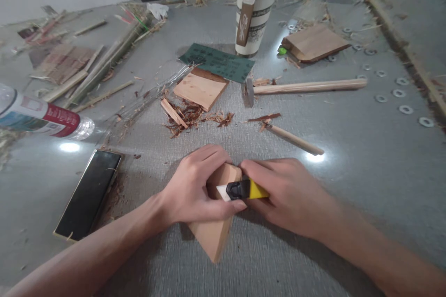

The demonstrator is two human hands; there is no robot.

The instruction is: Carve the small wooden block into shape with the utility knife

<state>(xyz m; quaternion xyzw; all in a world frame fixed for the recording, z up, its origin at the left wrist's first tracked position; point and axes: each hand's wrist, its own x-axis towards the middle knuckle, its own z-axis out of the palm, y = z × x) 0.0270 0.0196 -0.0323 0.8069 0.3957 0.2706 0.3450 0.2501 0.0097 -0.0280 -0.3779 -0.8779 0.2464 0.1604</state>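
My left hand (198, 185) is closed around a pale wooden block (212, 234), which it holds tilted above the grey table, one corner pointing toward me. In my right hand (285, 190) is a yellow and black utility knife (245, 189). Its short blade points left and lies over the block's upper face, close to my left thumb. The right fingers are wrapped round the handle near the block's far right corner. Just beyond my hands are brown wood shavings (190, 118) and a thin stick (292, 138).
A hammer (310, 87), green sandpaper (218, 61) and a wooden piece (200, 88) lie ahead. A tall cup (256, 9) stands behind them. To the left are a phone (88, 195) and a bottle (45, 113). Several washers (399, 93) and another board (315, 42) lie right.
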